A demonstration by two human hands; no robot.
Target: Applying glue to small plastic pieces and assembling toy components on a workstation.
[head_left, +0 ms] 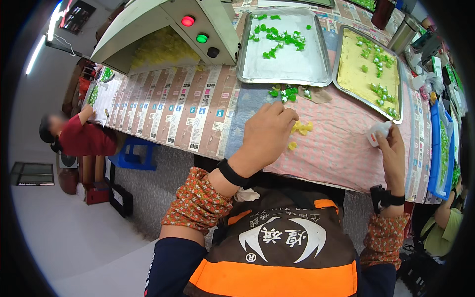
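Observation:
My left hand (269, 129) is over the cloth-covered table, knuckles up and fingers curled together. Its fingertips are partly hidden, so whatever they pinch does not show. Beside them on the pink cloth (336, 143) lie small translucent yellow pieces (303, 127), with one more yellow piece (292, 146) closer to me. Just beyond the hand sits a small cluster of green-and-white pieces (286, 94). At the right, my right hand (394, 151) is closed around a small white squeeze bottle (377, 132), held above the cloth with its lower end tilted left.
Two metal trays, one lined white (251, 64) and one lined yellow (354, 74), carry green pieces. A machine (217, 24) with lit buttons stands at back left. A blue bin (436, 163) and a steel flask (404, 33) are at right. A person in red (81, 133) works far left.

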